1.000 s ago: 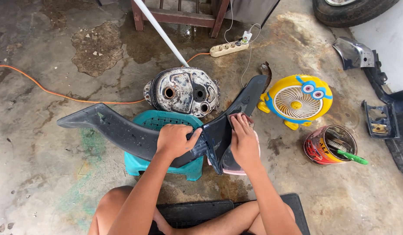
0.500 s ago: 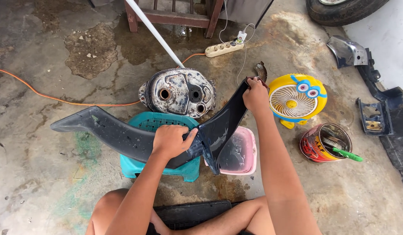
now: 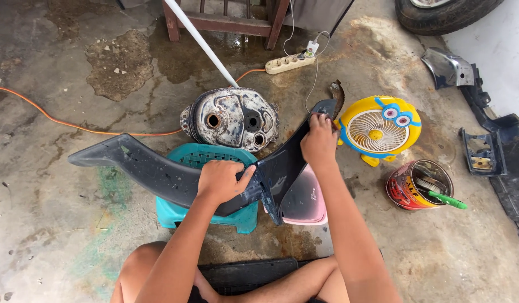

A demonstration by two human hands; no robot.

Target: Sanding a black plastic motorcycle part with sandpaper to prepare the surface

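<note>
Our left hand (image 3: 219,180) has its fingers clamped on the black plastic fairing panel (image 3: 158,171), which lies across the teal stool (image 3: 206,213). Our right hand (image 3: 320,143) pinches its upturned end, the yellow fan (image 3: 378,130) just right of those fingers.

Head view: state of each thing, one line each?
Left hand: gripping the black panel's middle.
Right hand: pressed on the panel's right arm.
Black panel: lying across the teal stool.
Teal stool: upright.
Metal tank: lying flat, rusty.
Yellow fan: leaning back.
Paint can: open, brush inside.
</note>
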